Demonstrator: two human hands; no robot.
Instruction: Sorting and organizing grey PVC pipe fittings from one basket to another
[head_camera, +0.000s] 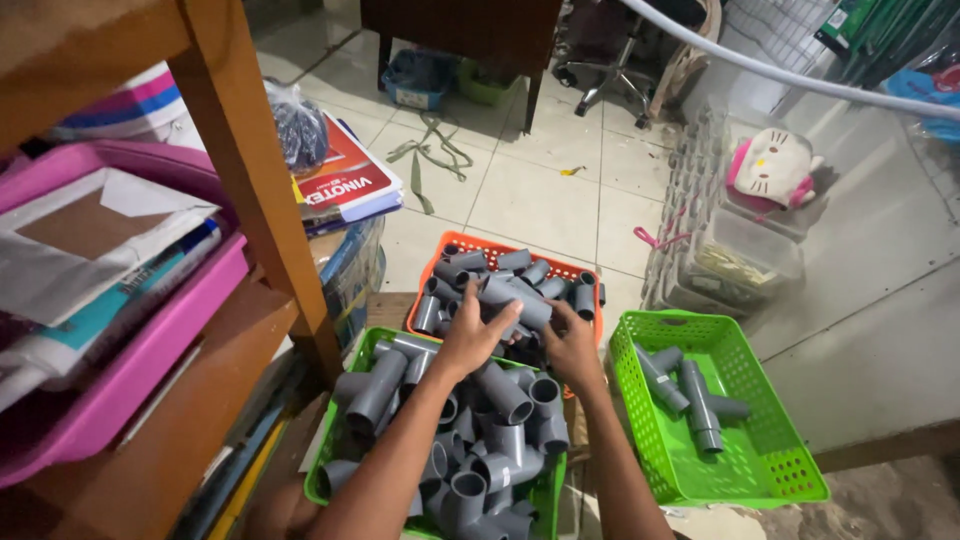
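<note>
Head view, single frame: a grey pipe fitting (515, 305) sits at centre frame, at the near edge of the orange basket (497, 251), resting on the heap of like grey fittings there. Both hands meet on it. Left hand (472, 335) comes in from the lower middle, forearm running diagonally up from the bottom edge, wrist straight, palm down, fingers spread over the near side of the fitting; grip reads as loosely curled around it, not clamped. Right hand (572, 345) comes in from lower right, forearm steeper, fingers tucked under the fitting's right end; how far that grip is closed cannot be told, since the fingertips are hidden behind the piece. Risk, judged: the fitting is smooth and round, and the hold is shallow, so it could roll off the fingers and drop back into the pile. Pulling one piece may also drag neighbours over the low orange rim onto the tiled floor (540, 190). Both forearms pass low over the full green basket (330, 465) at bottom centre; a sleeve-level brush could tip loose tees out. Second green basket (790, 465) at lower right holds few fittings. Wooden shelf post (255, 170) stands at left, near the left elbow.
</note>
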